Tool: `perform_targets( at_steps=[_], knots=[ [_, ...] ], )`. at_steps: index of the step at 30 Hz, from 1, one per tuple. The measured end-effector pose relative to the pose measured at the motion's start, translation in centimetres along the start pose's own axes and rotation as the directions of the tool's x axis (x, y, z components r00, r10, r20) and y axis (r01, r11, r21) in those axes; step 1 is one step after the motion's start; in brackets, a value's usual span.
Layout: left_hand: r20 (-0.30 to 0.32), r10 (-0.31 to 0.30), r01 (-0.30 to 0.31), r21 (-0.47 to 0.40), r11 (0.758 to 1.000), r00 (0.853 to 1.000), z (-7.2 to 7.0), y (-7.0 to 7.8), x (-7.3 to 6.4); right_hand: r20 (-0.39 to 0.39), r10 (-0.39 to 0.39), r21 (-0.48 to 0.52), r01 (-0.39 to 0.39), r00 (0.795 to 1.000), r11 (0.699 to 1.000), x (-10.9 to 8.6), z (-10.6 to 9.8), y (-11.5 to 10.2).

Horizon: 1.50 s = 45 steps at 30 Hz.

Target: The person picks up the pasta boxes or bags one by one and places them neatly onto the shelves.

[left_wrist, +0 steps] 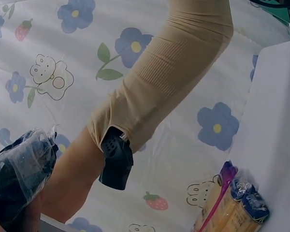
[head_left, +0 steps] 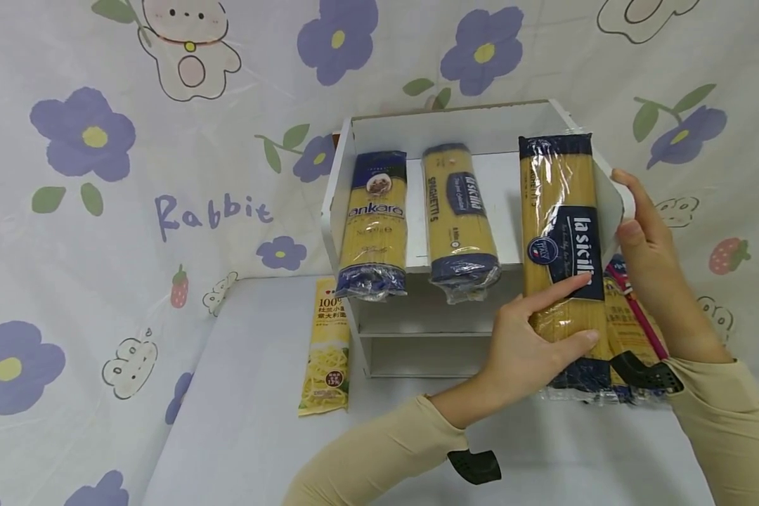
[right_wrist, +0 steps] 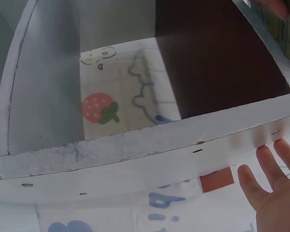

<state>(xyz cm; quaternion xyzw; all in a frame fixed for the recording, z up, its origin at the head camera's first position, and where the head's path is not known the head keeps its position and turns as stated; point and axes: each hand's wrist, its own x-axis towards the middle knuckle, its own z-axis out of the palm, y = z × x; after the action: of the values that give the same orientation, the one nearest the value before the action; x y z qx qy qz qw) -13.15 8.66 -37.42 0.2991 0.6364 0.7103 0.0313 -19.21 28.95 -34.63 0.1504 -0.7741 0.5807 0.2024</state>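
Note:
My left hand [head_left: 525, 351] grips the lower part of a spaghetti packet [head_left: 559, 211] labelled la sicilia, thumb and index finger lying across its front. The packet stands tilted at the right end of the white shelf unit's [head_left: 506, 183] upper tier. In the left wrist view its dark blue wrapped end [left_wrist: 24, 169] shows close up. My right hand [head_left: 654, 253] rests against the unit's right side; in the right wrist view its fingers [right_wrist: 269, 166] are straight and spread at the white panel. Beside the held packet are another la sicilia packet [head_left: 460, 218] and an ankara packet [head_left: 374, 232].
A yellow pasta packet [head_left: 325, 351] lies on the white table [head_left: 247, 393] left of the unit. More yellow packets [head_left: 632, 323] and a pink strip [head_left: 646, 327] are at its right, partly hidden by the left hand's packet. A flower-printed cloth [head_left: 101, 281] hangs behind.

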Motion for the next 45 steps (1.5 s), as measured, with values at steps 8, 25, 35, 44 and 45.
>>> perform_targets(
  at_steps=[8,25,35,44,45],
  knots=[
    [0.018,-0.018,0.018,0.021,1.000,1.000,-0.1,0.3,-0.1,0.002,0.003,0.008,-0.003,1.000,1.000,-0.1,0.0,0.0],
    [0.029,-0.095,0.097,-0.091,0.991,0.995,-0.3,1.9,-0.2,-0.008,-0.014,0.016,0.014,1.000,1.000,0.1,0.0,0.3],
    [0.125,-0.209,0.224,-0.122,0.967,0.970,-1.6,4.4,0.2,0.022,-0.026,0.152,0.023,0.999,0.988,0.3,0.0,0.5],
    [0.239,-0.242,0.244,0.024,0.970,0.940,-2.7,4.7,0.1,0.008,-0.002,0.092,0.001,1.000,0.996,0.2,0.1,0.1],
    [0.252,-0.248,0.252,0.017,0.968,0.935,-2.8,4.7,0.0,0.004,0.002,0.082,-0.002,1.000,0.997,0.2,0.1,0.0]
  ],
)
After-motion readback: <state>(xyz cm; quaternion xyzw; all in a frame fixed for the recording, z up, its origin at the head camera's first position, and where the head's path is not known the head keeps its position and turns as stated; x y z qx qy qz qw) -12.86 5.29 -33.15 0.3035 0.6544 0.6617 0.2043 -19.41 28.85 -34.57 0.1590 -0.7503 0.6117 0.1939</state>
